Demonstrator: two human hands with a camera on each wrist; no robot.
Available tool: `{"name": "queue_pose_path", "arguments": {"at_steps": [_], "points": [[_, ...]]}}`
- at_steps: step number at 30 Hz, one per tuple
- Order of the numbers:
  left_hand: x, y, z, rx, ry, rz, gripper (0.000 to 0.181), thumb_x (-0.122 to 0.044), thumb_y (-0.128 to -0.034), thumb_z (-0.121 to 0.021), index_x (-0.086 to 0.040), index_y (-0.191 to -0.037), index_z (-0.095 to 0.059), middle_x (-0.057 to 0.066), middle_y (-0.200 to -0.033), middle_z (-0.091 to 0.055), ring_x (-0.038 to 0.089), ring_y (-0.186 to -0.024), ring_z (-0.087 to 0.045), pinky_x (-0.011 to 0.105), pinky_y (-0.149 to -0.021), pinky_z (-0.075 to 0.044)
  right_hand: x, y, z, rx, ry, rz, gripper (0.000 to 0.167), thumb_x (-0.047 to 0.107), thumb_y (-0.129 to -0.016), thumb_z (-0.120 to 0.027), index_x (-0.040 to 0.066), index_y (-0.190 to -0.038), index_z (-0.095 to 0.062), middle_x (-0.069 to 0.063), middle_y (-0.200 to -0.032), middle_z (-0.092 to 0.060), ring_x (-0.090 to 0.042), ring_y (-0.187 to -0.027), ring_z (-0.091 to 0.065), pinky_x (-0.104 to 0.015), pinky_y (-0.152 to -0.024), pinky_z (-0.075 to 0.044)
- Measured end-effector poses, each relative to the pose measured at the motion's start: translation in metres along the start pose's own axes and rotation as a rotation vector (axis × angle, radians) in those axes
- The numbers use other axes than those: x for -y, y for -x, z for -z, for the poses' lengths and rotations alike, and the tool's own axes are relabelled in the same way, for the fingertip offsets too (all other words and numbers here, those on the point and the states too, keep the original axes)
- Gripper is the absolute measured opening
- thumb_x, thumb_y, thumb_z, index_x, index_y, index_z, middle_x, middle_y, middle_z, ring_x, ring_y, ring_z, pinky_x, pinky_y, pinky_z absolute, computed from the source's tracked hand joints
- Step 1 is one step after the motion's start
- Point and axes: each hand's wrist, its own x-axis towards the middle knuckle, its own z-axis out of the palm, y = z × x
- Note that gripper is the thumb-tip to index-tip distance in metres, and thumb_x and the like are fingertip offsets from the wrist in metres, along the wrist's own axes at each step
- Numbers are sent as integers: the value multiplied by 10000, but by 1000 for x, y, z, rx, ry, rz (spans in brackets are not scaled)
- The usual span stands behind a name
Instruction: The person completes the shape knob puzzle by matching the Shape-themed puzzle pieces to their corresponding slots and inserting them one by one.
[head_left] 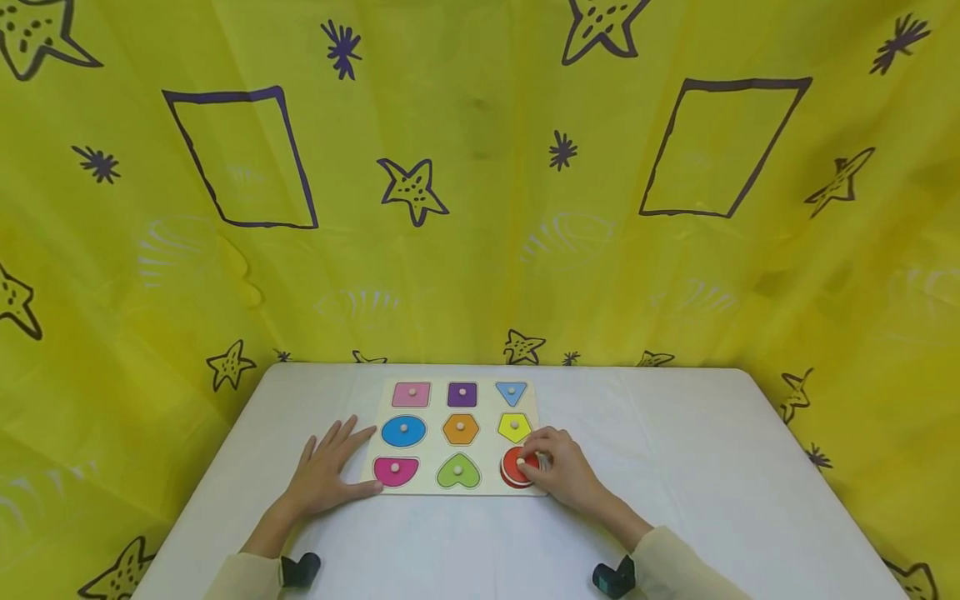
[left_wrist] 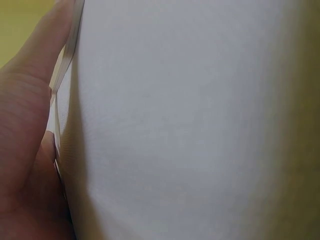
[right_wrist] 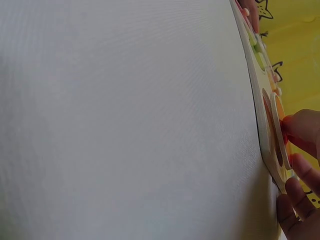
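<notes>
My right hand [head_left: 566, 475] pinches the small knob of a red circle piece [head_left: 511, 474] at the near right corner of a wooden peg puzzle board [head_left: 485, 433]. In the right wrist view the circle piece [right_wrist: 277, 120] stands slightly raised and apart from its round recess [right_wrist: 270, 125]. My left hand [head_left: 330, 477] lies with fingers spread at the board's left edge, its thumb touching the near left corner. The left wrist view shows the thumb [left_wrist: 47, 40] against the board's side; most of that hand is cut off.
Other knobbed pieces lie in their recesses, among them a green heart [head_left: 458, 475], an orange hexagon [head_left: 461, 430], a yellow pentagon [head_left: 514, 428] and a blue oval [head_left: 403, 432]. The board lies on a white-covered table [head_left: 675, 450], with a yellow patterned curtain [head_left: 480, 250] behind.
</notes>
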Motion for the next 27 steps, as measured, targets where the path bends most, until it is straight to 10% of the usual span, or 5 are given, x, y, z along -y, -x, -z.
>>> {"name": "queue_pose_path", "arguments": {"at_steps": [27], "points": [[3, 0, -2, -3, -11, -7, 964, -675, -753, -776, -210, -1545, -482, 205, -1651, -302, 490, -1525, -163, 762, -1160, -32, 3, 0, -3, 53, 75, 22, 110, 135, -836, -864, 198, -838, -774, 48, -1045, -656, -157, -972, -484, -297, -783, -481]]}}
